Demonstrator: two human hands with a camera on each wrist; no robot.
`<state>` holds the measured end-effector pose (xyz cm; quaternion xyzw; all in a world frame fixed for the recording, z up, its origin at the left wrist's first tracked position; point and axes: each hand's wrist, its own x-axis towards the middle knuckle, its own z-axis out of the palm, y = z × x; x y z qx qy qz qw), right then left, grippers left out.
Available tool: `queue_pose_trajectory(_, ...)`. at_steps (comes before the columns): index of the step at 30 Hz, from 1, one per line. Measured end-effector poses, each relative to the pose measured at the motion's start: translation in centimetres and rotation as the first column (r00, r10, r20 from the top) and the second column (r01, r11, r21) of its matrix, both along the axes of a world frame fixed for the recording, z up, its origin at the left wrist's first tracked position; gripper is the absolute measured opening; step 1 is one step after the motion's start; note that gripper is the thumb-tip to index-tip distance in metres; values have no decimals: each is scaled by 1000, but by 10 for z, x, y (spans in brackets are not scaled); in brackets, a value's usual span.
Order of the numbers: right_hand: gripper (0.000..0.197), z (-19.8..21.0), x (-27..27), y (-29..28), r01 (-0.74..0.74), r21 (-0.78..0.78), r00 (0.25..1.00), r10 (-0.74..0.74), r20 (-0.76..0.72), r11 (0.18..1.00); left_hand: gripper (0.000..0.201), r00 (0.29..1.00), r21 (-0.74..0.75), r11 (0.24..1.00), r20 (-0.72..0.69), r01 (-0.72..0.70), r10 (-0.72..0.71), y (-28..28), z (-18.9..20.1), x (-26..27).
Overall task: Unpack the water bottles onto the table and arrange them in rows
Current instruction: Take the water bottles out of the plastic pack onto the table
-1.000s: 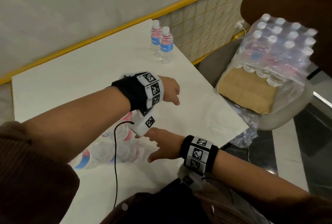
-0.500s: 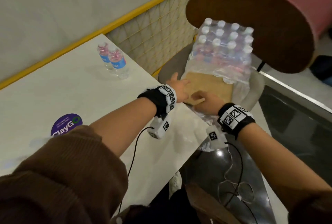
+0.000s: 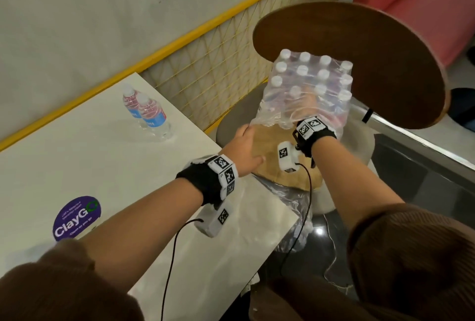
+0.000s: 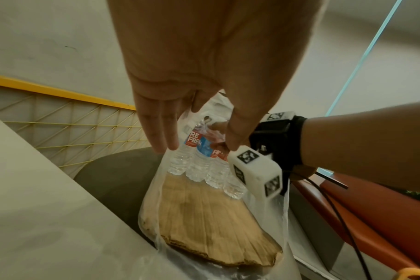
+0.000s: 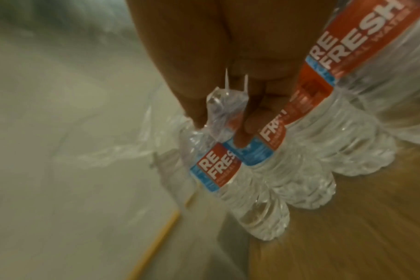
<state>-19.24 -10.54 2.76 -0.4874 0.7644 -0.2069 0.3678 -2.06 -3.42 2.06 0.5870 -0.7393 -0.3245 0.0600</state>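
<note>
A plastic-wrapped pack of water bottles (image 3: 311, 76) with white caps stands on a cardboard tray (image 3: 270, 145) on a chair seat. My right hand (image 3: 304, 107) is pushed in under the torn wrap. In the right wrist view its thumb and fingers (image 5: 247, 130) sit on either side of the top of one bottle (image 5: 218, 166) at the pack's front row. My left hand (image 3: 244, 148) reaches off the table, fingers straight, touching the loose wrap edge (image 4: 156, 189) over the tray. Two bottles (image 3: 151, 117) stand together on the white table (image 3: 102, 166).
The chair has a round wooden back (image 3: 359, 50) behind the pack and sits close to the table's right edge. A yellow mesh fence (image 3: 210, 71) runs behind both. A purple sticker (image 3: 77, 217) lies on the near tabletop. Wrist cables hang beneath my arms.
Both hands left the table and went right to the pack on the chair. The right hand moved from the cardboard tray up into the wrap among the bottles.
</note>
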Motion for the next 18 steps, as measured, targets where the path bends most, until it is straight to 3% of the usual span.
queue_pose_trajectory(4,43,-11,16,40,-188,60,979,192,-69,980,81,998,35,999,-57,-25,27,-13,-6,-1)
queue_pose_trajectory(6,43,-19,22,53,-190,13,979,191,-72,982,81,997,55,998,-69,-25,29,-20,-13,-4)
queue_pose_trajectory(9,23,-23,29,71,-121,-186,977,150,154,975,85,996,90,996,-85,-3,11,-23,-28,-10)
queue_pose_trajectory(11,22,-23,26,76,-158,-141,948,190,256,977,81,995,105,994,-85,-37,46,-24,-35,-10)
queue_pose_trajectory(13,17,-23,11,66,-196,-65,964,204,168,978,78,992,92,992,-81,-88,95,-24,-35,-7)
queue_pose_trajectory(15,32,-24,-7,47,-114,15,993,114,-30,993,78,995,79,993,-53,-84,88,-22,-33,-5)
queue_pose_trajectory(16,39,-17,-12,40,-83,68,989,91,-116,994,76,997,73,995,-45,-64,67,-19,-30,-5)
queue_pose_trajectory(18,41,-19,-28,24,-155,106,940,179,-289,982,67,999,69,998,-29,-17,19,-9,-24,-5)
